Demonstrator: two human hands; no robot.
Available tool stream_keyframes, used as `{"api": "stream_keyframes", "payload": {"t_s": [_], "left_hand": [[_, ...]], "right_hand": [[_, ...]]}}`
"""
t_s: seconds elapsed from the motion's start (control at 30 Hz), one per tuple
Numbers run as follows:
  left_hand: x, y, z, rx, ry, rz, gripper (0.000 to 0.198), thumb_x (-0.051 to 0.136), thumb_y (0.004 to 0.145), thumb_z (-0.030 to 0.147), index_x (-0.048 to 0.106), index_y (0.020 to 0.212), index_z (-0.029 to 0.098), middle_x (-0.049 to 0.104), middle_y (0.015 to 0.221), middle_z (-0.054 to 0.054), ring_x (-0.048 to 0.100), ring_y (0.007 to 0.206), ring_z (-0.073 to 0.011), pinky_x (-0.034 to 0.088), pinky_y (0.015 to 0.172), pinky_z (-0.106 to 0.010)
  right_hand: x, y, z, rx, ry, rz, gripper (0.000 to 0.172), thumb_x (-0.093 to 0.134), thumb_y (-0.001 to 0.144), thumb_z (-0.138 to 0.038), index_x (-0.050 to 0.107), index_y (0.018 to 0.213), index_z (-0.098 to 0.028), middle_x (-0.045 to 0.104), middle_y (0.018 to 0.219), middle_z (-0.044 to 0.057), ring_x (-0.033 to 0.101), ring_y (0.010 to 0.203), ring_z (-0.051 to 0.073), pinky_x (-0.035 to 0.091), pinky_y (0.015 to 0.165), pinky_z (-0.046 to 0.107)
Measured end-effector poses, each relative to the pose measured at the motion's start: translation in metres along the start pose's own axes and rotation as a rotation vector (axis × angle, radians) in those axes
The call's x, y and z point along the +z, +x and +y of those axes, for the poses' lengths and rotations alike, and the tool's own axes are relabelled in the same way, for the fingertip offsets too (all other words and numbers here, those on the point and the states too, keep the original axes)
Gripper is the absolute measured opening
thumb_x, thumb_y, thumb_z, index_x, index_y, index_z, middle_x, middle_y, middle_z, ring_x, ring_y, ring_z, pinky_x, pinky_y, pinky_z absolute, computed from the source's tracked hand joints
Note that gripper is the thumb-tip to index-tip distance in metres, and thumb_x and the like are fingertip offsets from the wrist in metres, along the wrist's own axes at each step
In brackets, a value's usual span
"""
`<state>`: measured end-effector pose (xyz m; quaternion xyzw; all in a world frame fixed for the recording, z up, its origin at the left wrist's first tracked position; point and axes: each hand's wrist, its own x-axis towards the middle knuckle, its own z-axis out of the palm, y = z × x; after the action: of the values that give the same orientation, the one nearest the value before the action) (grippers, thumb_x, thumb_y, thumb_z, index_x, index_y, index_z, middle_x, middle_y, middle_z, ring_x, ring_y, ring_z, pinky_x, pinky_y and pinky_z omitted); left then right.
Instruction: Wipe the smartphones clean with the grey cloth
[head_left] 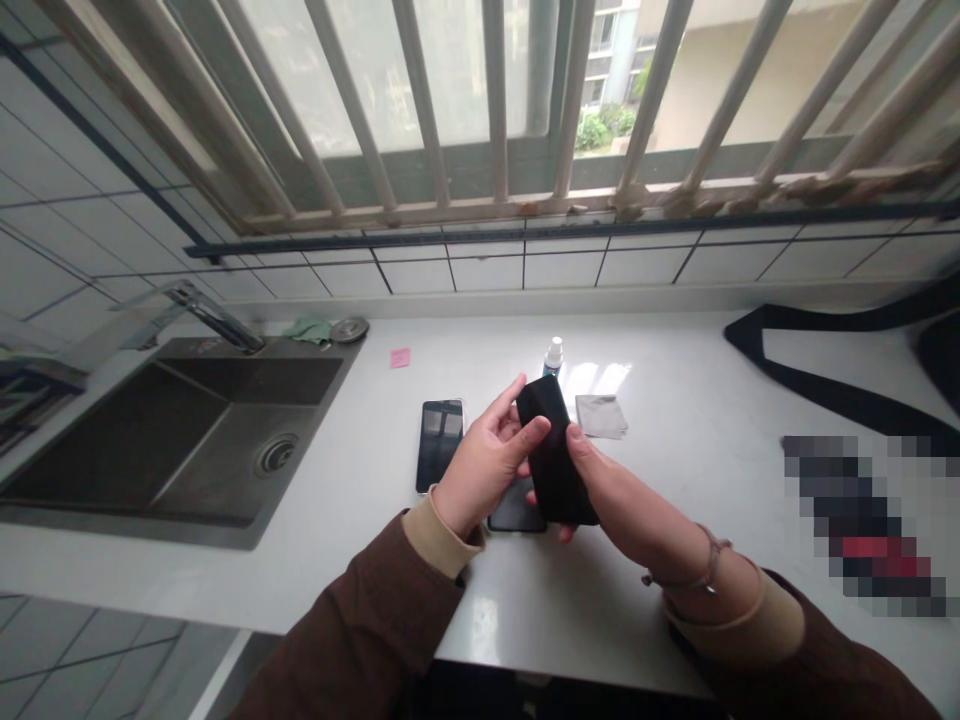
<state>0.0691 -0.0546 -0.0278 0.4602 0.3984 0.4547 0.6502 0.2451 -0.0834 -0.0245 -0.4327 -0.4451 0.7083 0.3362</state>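
Note:
A black smartphone (555,470) is held tilted above the counter between both hands. My left hand (491,445) grips its left side, thumb lying over the dark face. On the right edge, my right hand (619,490) is closed around it, with fingertips showing below. Partly hidden under the hands, another dark phone (517,517) lies on the counter. To the left of my left hand rests a phone with a dark glossy screen (440,445). Behind the held phone stands a small white-capped bottle (553,357), its lower part hidden. A folded grey cloth (601,416) lies to the right.
A dark sink (247,500) with a chrome faucet (217,318) takes up the left of the white counter (337,570). A pink sticky note (400,358) lies near the sink. At right are a black strap (810,378) and a pixelated dark item (862,520). Window bars rise behind.

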Motion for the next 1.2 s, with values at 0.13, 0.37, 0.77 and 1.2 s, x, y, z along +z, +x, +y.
{"api": "stream_keyframes", "payload": {"t_s": [0.13, 0.37, 0.77, 1.2], "left_hand": [[-0.012, 0.005, 0.003, 0.267, 0.505, 0.165, 0.059, 0.055, 0.107, 0.048, 0.046, 0.159, 0.021, 0.068, 0.125, -0.012, 0.065, 0.116, -0.0263, 0.053, 0.102, -0.044], [-0.030, 0.009, 0.000, 0.394, 1.505, 0.465, 0.025, 0.062, 0.100, 0.032, 0.075, 0.113, 0.014, 0.063, 0.130, -0.020, 0.053, 0.130, -0.0363, 0.042, 0.115, -0.053], [-0.025, 0.005, -0.003, 0.214, 1.692, 0.483, 0.016, 0.061, 0.097, 0.023, 0.075, 0.092, 0.017, 0.063, 0.126, -0.018, 0.053, 0.120, -0.0382, 0.047, 0.094, -0.052], [-0.017, 0.008, -0.004, 0.134, 0.520, 0.321, 0.037, 0.068, 0.097, 0.034, 0.064, 0.132, 0.022, 0.065, 0.066, 0.001, 0.062, 0.057, -0.0207, 0.047, 0.064, -0.030]], "right_hand": [[0.000, 0.002, 0.003, -0.028, 0.132, 0.020, 0.074, 0.038, 0.101, -0.082, 0.061, 0.143, -0.026, 0.075, 0.121, 0.017, 0.078, 0.095, 0.030, 0.061, 0.046, 0.027], [-0.004, -0.002, -0.010, -0.073, 0.082, 0.148, 0.069, 0.048, 0.100, -0.077, 0.054, 0.144, -0.024, 0.075, 0.127, 0.018, 0.081, 0.092, 0.031, 0.054, 0.038, 0.022], [-0.012, 0.004, -0.003, -0.100, -0.324, 0.169, 0.041, 0.062, 0.098, -0.042, 0.062, 0.135, -0.024, 0.075, 0.098, 0.007, 0.073, 0.075, 0.023, 0.061, 0.058, 0.034], [-0.009, 0.002, -0.005, -0.164, -0.549, 0.244, 0.068, 0.062, 0.098, -0.042, 0.037, 0.159, -0.025, 0.080, 0.094, 0.007, 0.079, 0.081, 0.029, 0.061, 0.068, 0.040]]}}
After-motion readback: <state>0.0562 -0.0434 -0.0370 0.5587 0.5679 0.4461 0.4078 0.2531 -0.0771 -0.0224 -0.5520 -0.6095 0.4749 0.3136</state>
